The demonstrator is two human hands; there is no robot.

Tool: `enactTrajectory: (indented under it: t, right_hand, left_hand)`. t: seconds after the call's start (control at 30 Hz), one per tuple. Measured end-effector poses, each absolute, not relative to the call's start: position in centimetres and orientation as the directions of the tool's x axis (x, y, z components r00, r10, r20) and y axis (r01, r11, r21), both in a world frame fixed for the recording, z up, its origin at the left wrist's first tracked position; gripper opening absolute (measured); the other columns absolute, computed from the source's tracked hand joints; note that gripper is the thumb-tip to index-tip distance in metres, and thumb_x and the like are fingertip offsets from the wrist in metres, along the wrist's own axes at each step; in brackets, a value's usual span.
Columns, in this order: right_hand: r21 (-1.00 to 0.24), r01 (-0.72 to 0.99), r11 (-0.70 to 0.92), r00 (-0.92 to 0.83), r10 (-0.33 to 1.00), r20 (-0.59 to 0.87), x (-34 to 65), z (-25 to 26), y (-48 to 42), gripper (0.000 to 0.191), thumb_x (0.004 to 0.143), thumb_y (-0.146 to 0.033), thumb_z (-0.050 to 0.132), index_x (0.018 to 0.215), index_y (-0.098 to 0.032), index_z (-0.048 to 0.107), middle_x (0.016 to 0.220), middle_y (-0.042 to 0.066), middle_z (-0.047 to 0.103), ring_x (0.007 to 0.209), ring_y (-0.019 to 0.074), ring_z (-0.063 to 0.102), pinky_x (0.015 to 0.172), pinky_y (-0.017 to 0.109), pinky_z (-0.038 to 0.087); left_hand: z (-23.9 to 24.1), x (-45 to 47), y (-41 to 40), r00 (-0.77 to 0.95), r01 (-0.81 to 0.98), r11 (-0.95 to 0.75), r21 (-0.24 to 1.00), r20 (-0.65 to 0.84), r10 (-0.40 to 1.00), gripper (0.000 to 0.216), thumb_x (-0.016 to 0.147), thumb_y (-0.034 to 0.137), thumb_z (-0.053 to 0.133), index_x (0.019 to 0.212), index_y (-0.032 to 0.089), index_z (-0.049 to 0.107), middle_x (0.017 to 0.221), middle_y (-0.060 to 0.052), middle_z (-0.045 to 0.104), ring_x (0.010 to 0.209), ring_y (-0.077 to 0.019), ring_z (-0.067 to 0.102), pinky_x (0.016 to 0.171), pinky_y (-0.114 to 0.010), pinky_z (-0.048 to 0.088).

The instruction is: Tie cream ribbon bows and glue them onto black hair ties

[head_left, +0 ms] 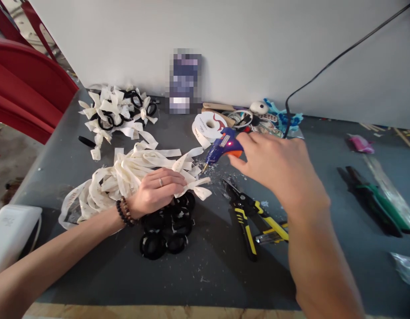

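Observation:
My left hand point(158, 188) is closed on a folded white ribbon piece point(194, 188), pinching it above a heap of black hair ties point(168, 230). A loose pile of cut white ribbon strips point(125, 175) lies just left of that hand. My right hand point(274, 166) reaches toward a blue and orange hot glue gun point(221, 148) with a red light on; its fingers are curled at the gun's handle and touch it at the thumb. The gun's nozzle points down-left toward the ribbon piece.
Finished white bows on black ties point(115, 110) are heaped at the back left. A ribbon spool point(208, 126), yellow-black pliers point(254, 217), green-handled cutters point(374, 199), a black cord point(324, 71) and a white device point(10, 228) lie on the grey table point(208, 274). Red chairs point(25, 84) stand left.

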State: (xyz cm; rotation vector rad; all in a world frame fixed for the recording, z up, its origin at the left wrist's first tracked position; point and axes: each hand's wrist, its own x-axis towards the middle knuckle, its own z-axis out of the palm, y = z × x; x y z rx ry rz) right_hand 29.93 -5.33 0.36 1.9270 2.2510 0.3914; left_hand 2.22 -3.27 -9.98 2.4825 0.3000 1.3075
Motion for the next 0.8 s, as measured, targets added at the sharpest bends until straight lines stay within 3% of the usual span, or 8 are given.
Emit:
enactTrajectory:
  t: [0.17, 0.3, 0.47, 0.6, 0.63, 0.73, 0.8]
  right_hand:
    - [0.310, 0.942, 0.126, -0.097, 0.989, -0.107, 30.8, -0.1, -4.7, 0.033, 0.102, -0.037, 0.045, 0.109, -0.013, 0.066, 0.087, 0.018, 0.075, 0.070, 0.0305, 0.068, 0.058, 0.035, 0.032]
    - [0.342, 0.935, 0.098, -0.024, 0.976, -0.215, 31.1, -1.5, -3.9, 0.039, 0.102, -0.036, 0.041, 0.111, -0.007, 0.066, 0.084, 0.021, 0.076, 0.071, 0.0325, 0.071, 0.056, 0.036, 0.034]
    - [0.274, 0.961, 0.043, 0.051, 0.944, -0.327, 31.4, -2.0, -3.8, 0.043, 0.105, -0.043, 0.041, 0.115, -0.010, 0.067, 0.089, 0.019, 0.077, 0.068, 0.0301, 0.070, 0.053, 0.035, 0.034]
    - [0.224, 0.965, 0.138, -0.090, 0.973, -0.214, 30.5, -0.2, -5.2, 0.031, 0.103, -0.037, 0.048, 0.107, -0.016, 0.070, 0.099, 0.014, 0.077, 0.074, 0.0266, 0.070, 0.056, 0.033, 0.033]
    - [0.155, 0.971, 0.182, -0.151, 0.970, -0.192, 30.0, 0.4, -5.6, 0.028, 0.103, -0.036, 0.050, 0.103, -0.018, 0.071, 0.097, 0.011, 0.077, 0.076, 0.0250, 0.070, 0.057, 0.033, 0.034]
    - [-0.305, 0.875, 0.375, -0.468, 0.815, -0.342, 27.7, 1.4, -6.6, 0.024, 0.103, -0.037, 0.056, 0.091, -0.025, 0.074, 0.090, 0.000, 0.078, 0.072, 0.0165, 0.069, 0.061, 0.029, 0.040]
    - [-0.455, 0.782, 0.427, -0.603, 0.704, -0.374, 25.8, 1.3, -7.0, 0.020, 0.101, -0.031, 0.061, 0.087, -0.025, 0.074, 0.087, -0.002, 0.079, 0.074, 0.0153, 0.071, 0.064, 0.028, 0.043]
  left_hand:
    - [-10.3, 2.4, -3.3, 0.521, 0.076, -0.925, 0.371, 0.777, 0.354, 0.034, 0.088, -0.006, 0.054, 0.105, 0.020, 0.066, 0.099, -0.006, 0.081, 0.100, -0.0205, 0.079, 0.089, -0.037, 0.067]
    - [-10.2, 2.5, -3.4, 0.510, 0.132, -0.908, 0.398, 0.758, 0.407, 0.043, 0.085, -0.009, 0.048, 0.110, 0.021, 0.067, 0.098, -0.004, 0.080, 0.099, -0.0180, 0.078, 0.090, -0.036, 0.067]
    - [-10.0, 2.6, -3.3, 0.463, 0.164, -0.901, 0.402, 0.775, 0.430, 0.042, 0.084, -0.010, 0.052, 0.107, 0.021, 0.070, 0.098, -0.004, 0.080, 0.098, -0.0192, 0.078, 0.086, -0.036, 0.067]
    - [-9.9, 2.7, -3.2, 0.397, 0.219, -0.876, 0.429, 0.781, 0.482, 0.038, 0.082, -0.009, 0.058, 0.102, 0.021, 0.071, 0.095, -0.003, 0.080, 0.095, -0.0193, 0.078, 0.082, -0.034, 0.067]
    - [-9.9, 2.7, -3.2, 0.376, 0.243, -0.865, 0.439, 0.779, 0.501, 0.038, 0.080, -0.009, 0.059, 0.100, 0.020, 0.072, 0.093, -0.003, 0.080, 0.093, -0.0191, 0.078, 0.080, -0.033, 0.067]
    - [-9.9, 2.7, -3.2, 0.310, 0.333, -0.810, 0.482, 0.755, 0.577, 0.043, 0.072, -0.011, 0.053, 0.092, 0.021, 0.073, 0.089, 0.000, 0.080, 0.085, -0.0165, 0.077, 0.074, -0.028, 0.065]
    - [-9.9, 2.7, -3.3, 0.265, 0.378, -0.762, 0.526, 0.727, 0.634, 0.045, 0.068, -0.010, 0.049, 0.090, 0.020, 0.075, 0.087, 0.002, 0.081, 0.078, -0.0143, 0.077, 0.070, -0.026, 0.063]
